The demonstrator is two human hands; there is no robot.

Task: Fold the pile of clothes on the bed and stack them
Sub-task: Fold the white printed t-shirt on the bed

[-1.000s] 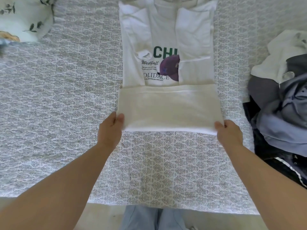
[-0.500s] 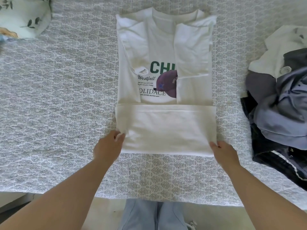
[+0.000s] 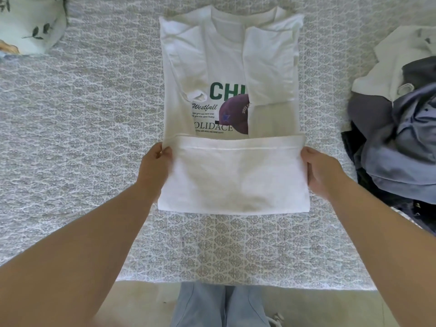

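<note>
A white T-shirt (image 3: 226,67) with green letters and a purple cap print lies flat on the bed, both sleeves folded inward. Its bottom part (image 3: 233,175) is folded up over the lower front. My left hand (image 3: 155,166) grips the left side of that folded band, thumb on top near the upper corner. My right hand (image 3: 323,171) grips the band's right side. A pile of unfolded clothes (image 3: 401,142) in grey, blue, white and black sits at the right.
The grey patterned bedspread (image 3: 82,138) covers the whole bed; its front edge (image 3: 236,285) runs just before my legs in light jeans (image 3: 219,305). A white pillow with a leaf print (image 3: 30,24) lies at the top left.
Both hands slid from the band's lower corners up along its sides to near the upper edge. The folded band now covers more of the print.
</note>
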